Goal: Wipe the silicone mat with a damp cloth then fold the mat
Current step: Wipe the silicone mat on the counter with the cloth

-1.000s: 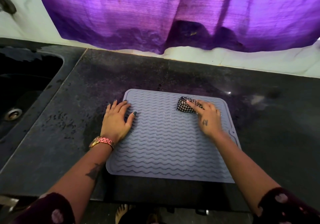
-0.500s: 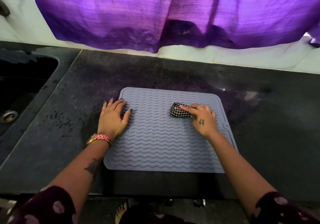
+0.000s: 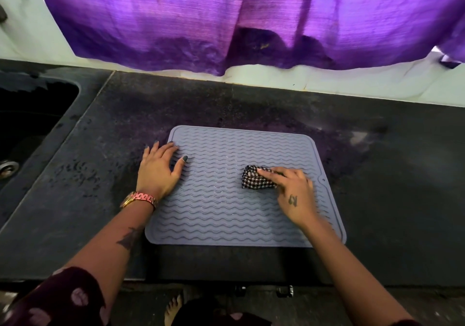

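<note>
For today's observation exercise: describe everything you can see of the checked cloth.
The cloth is a small black-and-white checked fabric, bunched into a compact wad. It sits on the right half of the grey ridged mat, which lies flat on the dark counter. The right hand holds it, fingers over its top.

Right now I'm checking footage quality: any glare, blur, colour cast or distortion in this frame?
Head view: mat, cloth and both hands are sharp; small glints on the mat's ridges; the backlit purple curtain tints the counter behind the mat; the sleeve at bottom left is smeared; wide-angle lens bows the counter's back edge.
</note>
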The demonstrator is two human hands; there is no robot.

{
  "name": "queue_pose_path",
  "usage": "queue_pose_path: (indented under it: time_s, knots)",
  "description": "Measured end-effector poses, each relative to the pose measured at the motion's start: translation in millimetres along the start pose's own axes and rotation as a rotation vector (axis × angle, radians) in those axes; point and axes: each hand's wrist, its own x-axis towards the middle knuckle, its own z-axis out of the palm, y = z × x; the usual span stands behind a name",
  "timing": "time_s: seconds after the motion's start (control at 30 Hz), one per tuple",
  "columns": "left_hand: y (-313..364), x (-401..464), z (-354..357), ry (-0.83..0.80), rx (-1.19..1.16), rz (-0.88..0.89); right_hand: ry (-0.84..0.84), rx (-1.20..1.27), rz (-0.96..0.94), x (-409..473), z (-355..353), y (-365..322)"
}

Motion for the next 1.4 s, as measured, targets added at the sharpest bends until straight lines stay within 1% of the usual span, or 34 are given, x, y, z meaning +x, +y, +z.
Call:
queue_pose_path:
  time_s: [0.17, 0.33, 0.43, 0.5, 0.53, 0.63, 0.73, 0.8, 0.93, 1.0, 1.07, 1.17, 1.23, 1.4]
  knots:
    - [-1.0, 0.8, 1.9, -0.001, 0.002, 0.001, 0.074, -0.063, -0.034, -40.7, 20.8, -8.9]
    - [-1.6, 1.1, 1.7, -0.003, 0.009, -0.003, -0.017, -0.061, -0.035, -25.9, 8.2, -9.8]
    - [-1.7, 0.6, 2.5, 0.005, 0.005, -0.002, 0.048, 0.007, -0.029, -44.3, 7.6, -14.1]
    - [-1.7, 0.6, 3.2, 0.013, -0.003, 0.000, 0.105, -0.026, -0.064, -65.5, 15.8, -16.3]
    - [-1.6, 0.7, 3.2, 0.013, -0.004, 0.002, 0.107, -0.054, -0.083, -72.3, 19.2, -16.8]
    - [-1.0, 0.9, 2.2, 0.008, 0.000, 0.002, 0.071, -0.059, -0.078, -66.1, 15.7, -16.4]
    - [-0.2, 0.5, 1.2, 0.010, -0.001, 0.003, 0.005, -0.034, -0.115, -56.1, 4.3, -14.2]
    - [0.1, 0.0, 1.3, 0.013, 0.000, 0.006, 0.025, 0.021, -0.118, -63.3, -0.2, -11.0]
    - [-1.3, 1.0, 1.6, 0.002, -0.004, 0.008, 0.129, -0.057, -0.179, -97.0, 14.2, -7.9]
    - [-1.7, 1.4, 1.6, 0.000, -0.003, 0.011, 0.159, -0.063, -0.176, -98.0, 18.1, -9.9]
    - [-1.8, 2.0, 1.5, -0.005, -0.003, 0.013, 0.157, -0.057, -0.166, -93.0, 16.0, -11.4]
    - [-1.8, 1.7, 0.4, -0.017, -0.001, 0.022, 0.107, 0.011, -0.166, -92.4, 7.7, -8.9]
    - [-2.2, 0.1, 1.4, -0.021, 0.010, 0.030, 0.118, 0.040, -0.163, -99.2, 2.9, -5.8]
    - [-2.8, -1.7, 2.0, -0.022, 0.034, 0.048, 0.136, 0.016, -0.164, -123.9, 5.0, -14.7]
